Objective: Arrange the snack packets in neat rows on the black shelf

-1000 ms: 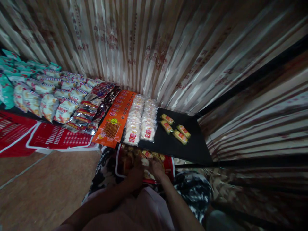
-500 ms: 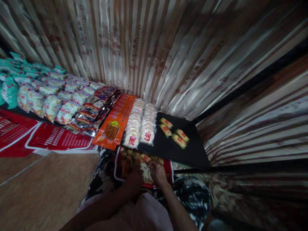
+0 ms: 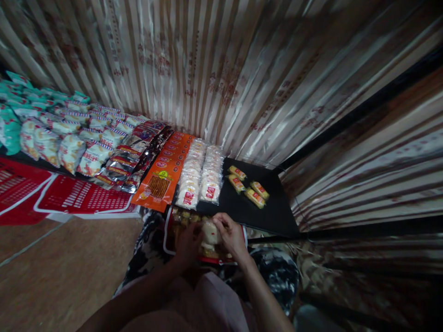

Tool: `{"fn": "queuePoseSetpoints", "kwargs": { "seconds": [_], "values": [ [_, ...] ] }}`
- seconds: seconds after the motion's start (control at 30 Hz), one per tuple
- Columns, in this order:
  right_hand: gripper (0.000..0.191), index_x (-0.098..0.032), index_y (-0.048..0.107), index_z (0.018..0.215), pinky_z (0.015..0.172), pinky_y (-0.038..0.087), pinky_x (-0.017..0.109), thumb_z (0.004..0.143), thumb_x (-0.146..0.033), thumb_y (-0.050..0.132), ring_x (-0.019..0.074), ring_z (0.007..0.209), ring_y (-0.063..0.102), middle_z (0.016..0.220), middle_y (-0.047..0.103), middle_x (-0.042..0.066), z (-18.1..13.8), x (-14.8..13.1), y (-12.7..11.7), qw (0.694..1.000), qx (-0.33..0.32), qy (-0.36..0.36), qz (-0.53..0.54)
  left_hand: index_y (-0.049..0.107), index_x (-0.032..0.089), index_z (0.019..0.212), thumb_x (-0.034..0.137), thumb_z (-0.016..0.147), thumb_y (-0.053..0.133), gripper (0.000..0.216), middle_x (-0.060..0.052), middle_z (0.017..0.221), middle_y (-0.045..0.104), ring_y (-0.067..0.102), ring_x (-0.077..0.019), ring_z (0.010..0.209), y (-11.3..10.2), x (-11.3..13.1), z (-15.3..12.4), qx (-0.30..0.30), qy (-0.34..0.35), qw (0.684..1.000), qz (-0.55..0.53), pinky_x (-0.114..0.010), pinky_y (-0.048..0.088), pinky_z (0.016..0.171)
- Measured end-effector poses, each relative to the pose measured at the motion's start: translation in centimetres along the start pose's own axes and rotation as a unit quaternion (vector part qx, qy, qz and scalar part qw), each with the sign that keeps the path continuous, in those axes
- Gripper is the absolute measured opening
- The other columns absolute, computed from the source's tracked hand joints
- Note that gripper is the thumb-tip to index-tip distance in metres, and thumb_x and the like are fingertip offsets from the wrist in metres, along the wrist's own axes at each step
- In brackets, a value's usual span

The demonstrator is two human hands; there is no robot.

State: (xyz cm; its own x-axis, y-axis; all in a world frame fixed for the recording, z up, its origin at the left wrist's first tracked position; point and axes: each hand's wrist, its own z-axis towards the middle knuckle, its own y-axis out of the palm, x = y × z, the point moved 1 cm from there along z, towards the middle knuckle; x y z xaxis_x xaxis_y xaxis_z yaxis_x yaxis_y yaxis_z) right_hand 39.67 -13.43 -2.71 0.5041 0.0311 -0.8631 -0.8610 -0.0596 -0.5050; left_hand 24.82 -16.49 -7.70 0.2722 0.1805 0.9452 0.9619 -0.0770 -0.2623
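Observation:
A red basket (image 3: 165, 242) with a white rim rests on my lap, holding several small yellow-wrapped snacks and white packs. Just over it, my right hand (image 3: 232, 235) pinches the upper right edge of a white wrapped rice cracker pack (image 3: 211, 234), which has a small red mark. In shadow on the pack's other side, my left hand (image 3: 188, 242) has its fingers curled against the left edge. On the black shelf in front, white rice cracker packs (image 3: 210, 184) stand in two rows. To their right lie several yellow-wrapped snack rolls (image 3: 255, 198).
Left along the shelf (image 3: 277, 216) are an orange snack bag (image 3: 162, 173), dark silver packs (image 3: 126, 163), white snack bags (image 3: 95, 157) and teal bags (image 3: 10, 129). Red baskets (image 3: 86, 196) stand below them. A striped curtain (image 3: 214, 69) hangs behind; a dark bar (image 3: 346, 120) crosses at right.
Both hands have risen slightly from inside the basket. The white rice cracker pack is now lifted between them, and the view has shifted slightly.

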Motion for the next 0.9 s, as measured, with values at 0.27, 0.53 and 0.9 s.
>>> {"fn": "queuePoseSetpoints", "kwargs": {
  "seconds": [0.27,0.53,0.9],
  "values": [
    [0.033,-0.018,0.061,0.086,0.064,0.048,0.025,0.069,-0.046,0.067,0.0148,0.069,0.059,0.079,0.066,0.002,0.5,-0.2,-0.4,0.978,0.008,0.073,0.195,0.057,0.019,0.087,0.031,0.079,0.049,0.016,-0.002,0.085,0.064,0.059,-0.0166,0.08,-1.5,2.6,0.7,0.069,0.048,0.996,0.012,-0.031,0.046,0.076],
    [0.036,-0.018,0.063,0.088,0.062,0.048,0.027,0.069,-0.048,0.066,0.0173,0.07,0.06,0.078,0.067,0.004,0.1,0.8,0.2,0.984,0.015,0.068,0.166,0.058,0.019,0.093,0.029,0.08,0.049,0.019,-0.001,0.083,0.064,0.059,-0.0152,0.077,-1.7,2.5,1.0,0.09,0.056,0.994,-0.025,-0.03,0.047,0.075],
    [0.028,-0.019,0.061,0.096,0.072,0.048,0.03,0.08,-0.04,0.052,0.0196,0.082,0.059,0.091,0.065,0.007,-1.6,-2.6,0.8,0.986,0.133,-0.061,-0.084,0.046,0.018,0.126,0.037,0.078,0.056,0.052,-0.011,0.124,0.055,0.052,-0.023,0.113,-0.2,5.5,-1.0,-0.028,0.035,0.973,-0.224,-0.037,0.043,0.095]
  ]
}}
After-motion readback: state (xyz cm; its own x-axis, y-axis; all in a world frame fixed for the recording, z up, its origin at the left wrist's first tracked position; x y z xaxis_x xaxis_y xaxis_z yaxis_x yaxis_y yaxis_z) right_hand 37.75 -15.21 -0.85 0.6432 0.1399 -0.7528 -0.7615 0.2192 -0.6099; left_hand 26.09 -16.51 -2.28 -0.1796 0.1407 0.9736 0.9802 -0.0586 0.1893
